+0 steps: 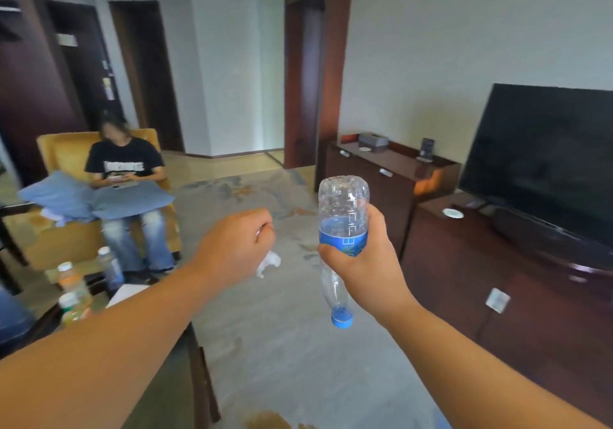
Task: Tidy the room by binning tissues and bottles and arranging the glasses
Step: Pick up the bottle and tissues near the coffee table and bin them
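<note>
My right hand (365, 262) grips an empty clear plastic bottle (343, 209) with a blue label, held upside down so its blue cap hangs at the bottom. My left hand (235, 246) is curled around a crumpled white tissue (268, 262), part of which hangs out below the fingers. Both hands are raised over the carpet in the middle of the room. Three more bottles (74, 291) with light caps stand on the low table at the lower left.
A person (127, 176) sits in a yellow armchair (58, 150) at the left with blue cushions. Dark wooden cabinets (464, 262) and a television (544, 160) line the right wall. A tissue box (373, 141) sits on the far cabinet. Carpeted floor (282, 345) lies ahead.
</note>
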